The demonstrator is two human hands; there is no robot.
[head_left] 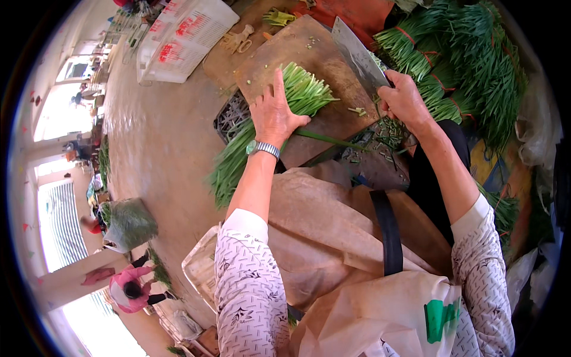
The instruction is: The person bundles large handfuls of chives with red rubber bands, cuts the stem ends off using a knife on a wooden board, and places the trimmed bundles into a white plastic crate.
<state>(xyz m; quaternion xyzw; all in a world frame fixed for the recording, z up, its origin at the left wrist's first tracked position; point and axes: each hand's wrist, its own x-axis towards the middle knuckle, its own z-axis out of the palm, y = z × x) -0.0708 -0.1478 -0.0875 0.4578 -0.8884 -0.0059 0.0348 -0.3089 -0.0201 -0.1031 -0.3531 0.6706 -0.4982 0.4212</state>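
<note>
My left hand, with a watch on its wrist, lies spread over a loose bunch of garlic chives. Its thumb sticks out to the right, and its fingers point away from me. The pale cut ends of the bunch rest on a worn wooden board, while the green leaves trail toward the lower left. To the right, my right hand is closed round the handle of a broad cleaver. The blade is tilted above the board's right edge, apart from the bunch. Small cut bits are scattered on the board.
Bundles of chives with red ties are heaped at the far right. A glove lies left of the board, beyond a dark crate. White baskets stand at the far left. A person in pink works off to the left.
</note>
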